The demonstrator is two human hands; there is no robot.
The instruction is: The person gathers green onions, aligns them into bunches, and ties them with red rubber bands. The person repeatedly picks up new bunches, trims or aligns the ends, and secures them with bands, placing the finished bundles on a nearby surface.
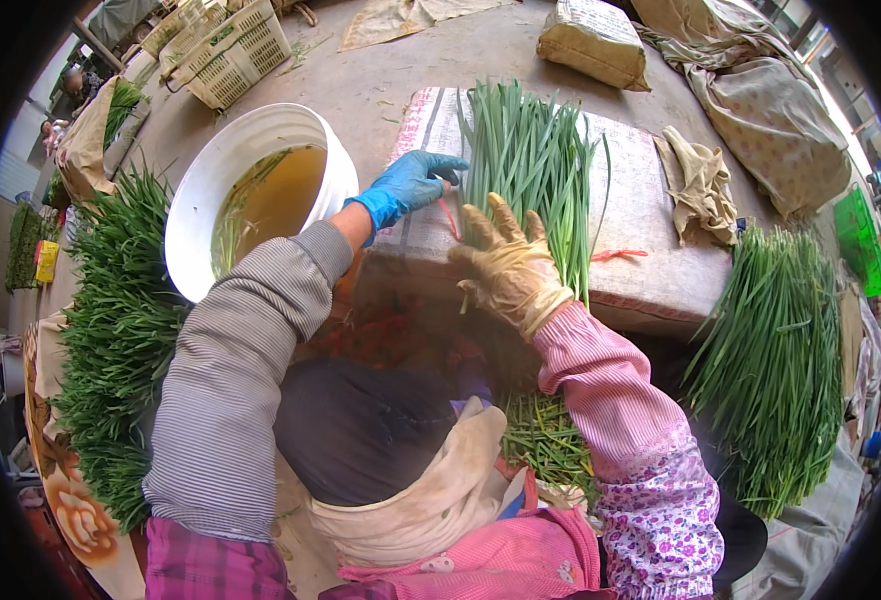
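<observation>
A loose bundle of long green garlic chives (526, 150) lies on a sack-covered block (626, 200) in front of me. My right hand (513, 265), in a pale yellowish glove, is open with its fingers spread over the lower left part of the bundle. Just left of the chives is my left hand (409, 188) in a blue glove, its fingers stretched apart and a bare fingertip showing. One end of a red tie (449, 218) shows close beneath the left fingertips. Its other end (619, 255) comes out on the right side of the bundle.
A white bucket (341, 165) of brownish water with loose stalks stands at left. Chive heaps rise at far left (116, 330) and right (776, 360). A crumpled cloth (699, 185) lies on the block's right side. Beyond are a plastic crate (231, 60) and a packed sack (593, 45).
</observation>
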